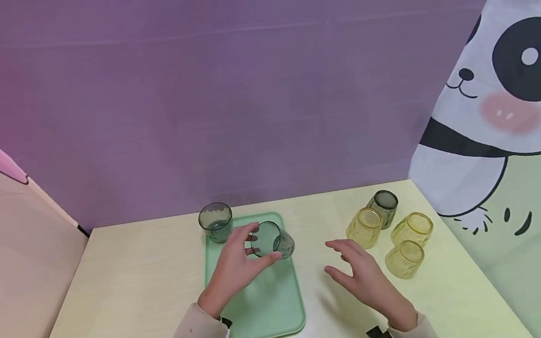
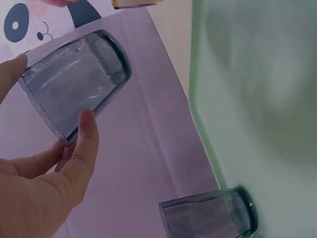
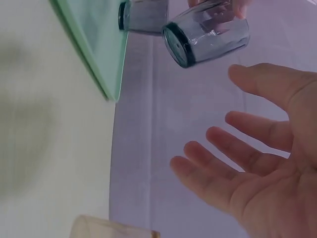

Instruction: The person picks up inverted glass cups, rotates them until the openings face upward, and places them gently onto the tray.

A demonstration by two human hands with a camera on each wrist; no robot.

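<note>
My left hand (image 1: 240, 263) grips a grey-tinted drinking glass (image 2: 79, 82) near its rim, thumb on one side and fingers on the other. The glass is tilted over the right part of a green tray (image 1: 259, 320), its rim toward me in the head view. Another grey glass (image 1: 216, 223) stands upright at the tray's far left corner. My right hand (image 1: 369, 278) hovers over the table to the right of the tray, fingers spread and holding nothing. Nearest to it are a yellow glass (image 1: 365, 228) and a second yellow glass (image 1: 405, 260), both upside down.
On the right side of the table (image 1: 132, 299), a third yellow glass (image 1: 412, 230) and an upside-down grey glass (image 1: 384, 208) belong to the same cluster. A purple cloth backdrop (image 1: 245, 96) rises behind the table, with a panda-print cloth (image 1: 505, 143) at the right.
</note>
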